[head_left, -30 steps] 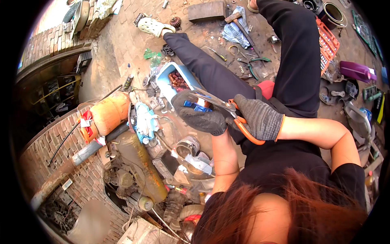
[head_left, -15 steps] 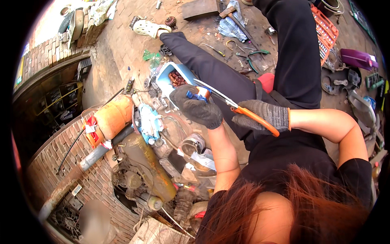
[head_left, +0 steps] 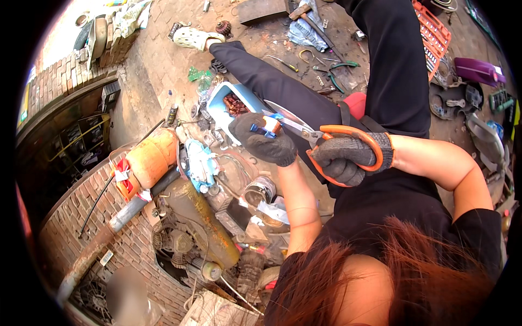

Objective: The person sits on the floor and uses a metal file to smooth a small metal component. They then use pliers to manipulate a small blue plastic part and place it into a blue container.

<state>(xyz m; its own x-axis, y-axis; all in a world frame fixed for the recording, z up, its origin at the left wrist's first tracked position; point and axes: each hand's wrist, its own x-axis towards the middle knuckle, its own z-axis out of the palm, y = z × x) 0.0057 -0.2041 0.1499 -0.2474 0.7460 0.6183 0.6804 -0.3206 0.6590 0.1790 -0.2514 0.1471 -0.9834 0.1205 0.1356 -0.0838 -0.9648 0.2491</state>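
My left hand (head_left: 262,144), in a dark knit glove, is closed around a small blue-and-copper coloured part (head_left: 269,129); its exact kind is too small to make out. My gloved right hand (head_left: 348,155) grips orange-handled scissors (head_left: 296,127), fingers inside the large handle loops. The metal blades point left toward the part, their tips close to my left fingers. Just beyond my left hand, a light blue plastic container (head_left: 216,103) holds reddish-brown copper-coloured pieces (head_left: 235,103).
My outstretched leg (head_left: 272,73) lies beside the container. Pliers (head_left: 334,81), a hammer (head_left: 312,27) and an orange socket case (head_left: 433,41) lie on the ground ahead. An orange tank (head_left: 152,155), a rusty cylinder (head_left: 201,223) and scrap parts crowd the left.
My right hand has turned the scissors, so their handle loops now show broadside instead of edge-on. My left hand keeps its hold on the small part, nearly in place.
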